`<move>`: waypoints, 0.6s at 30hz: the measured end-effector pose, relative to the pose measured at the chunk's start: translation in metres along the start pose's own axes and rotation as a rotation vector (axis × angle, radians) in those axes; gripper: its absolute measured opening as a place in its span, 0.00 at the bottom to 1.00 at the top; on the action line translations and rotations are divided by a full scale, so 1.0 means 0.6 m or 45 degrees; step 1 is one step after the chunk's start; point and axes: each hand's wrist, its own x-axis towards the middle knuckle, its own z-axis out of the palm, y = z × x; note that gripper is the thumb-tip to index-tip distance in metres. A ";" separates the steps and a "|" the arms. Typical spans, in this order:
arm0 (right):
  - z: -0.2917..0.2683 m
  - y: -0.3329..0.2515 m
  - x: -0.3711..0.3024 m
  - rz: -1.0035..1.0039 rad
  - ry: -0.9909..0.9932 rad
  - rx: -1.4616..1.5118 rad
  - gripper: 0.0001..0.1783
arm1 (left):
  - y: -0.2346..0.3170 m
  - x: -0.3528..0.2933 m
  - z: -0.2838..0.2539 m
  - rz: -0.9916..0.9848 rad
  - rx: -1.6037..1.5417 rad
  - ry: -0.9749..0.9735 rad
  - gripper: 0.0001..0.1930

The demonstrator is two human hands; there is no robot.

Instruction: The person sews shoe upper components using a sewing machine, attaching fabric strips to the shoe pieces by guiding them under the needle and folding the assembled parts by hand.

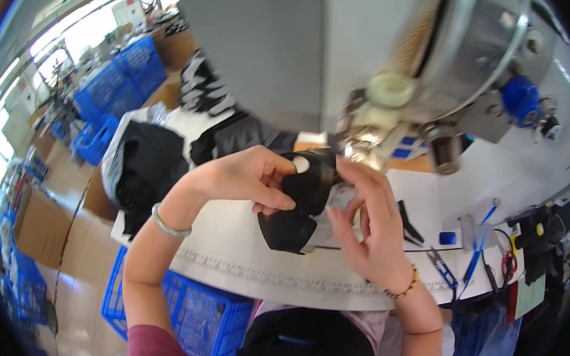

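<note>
A dark, curved black piece (300,196), seemingly fabric or leather with a round hole, is held up in front of the sewing machine head (377,111). My left hand (258,182) pinches its left side between thumb and fingers. My right hand (372,222) is at its right side, the index fingertip at the upper right edge and the thumb apart from the other fingers. The lower part of the black piece hangs over the white table (258,269). Where it meets the machine is hidden behind my hands and the piece.
Black material (148,167) is heaped left of the machine. On the right lie blue-handled thread snips (443,267), a blue pen-like tool (476,253) and red-handled scissors (509,262). A blue crate (201,312) stands under the table's edge; more blue crates (122,75) stand far left.
</note>
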 end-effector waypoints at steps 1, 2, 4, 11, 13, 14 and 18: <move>0.005 -0.007 0.007 0.012 -0.024 0.031 0.18 | 0.006 -0.018 0.001 -0.057 0.093 -0.038 0.08; 0.010 -0.011 0.013 0.134 -0.272 0.173 0.15 | -0.002 -0.034 0.003 -0.089 0.073 -0.019 0.08; 0.024 -0.002 0.024 0.248 -0.538 0.340 0.13 | -0.012 -0.066 0.005 0.129 0.237 -0.086 0.09; 0.073 0.013 0.023 0.555 -0.766 0.565 0.09 | -0.097 -0.171 0.120 0.641 0.605 1.633 0.03; 0.073 0.001 0.026 0.571 -0.776 0.532 0.09 | -0.121 -0.191 0.184 0.477 0.182 1.449 0.06; 0.072 -0.006 0.029 0.586 -0.782 0.496 0.09 | -0.131 -0.184 0.208 0.296 -0.076 1.230 0.10; 0.070 -0.012 0.024 0.567 -0.808 0.453 0.09 | -0.133 -0.105 0.232 0.517 -1.125 1.069 0.08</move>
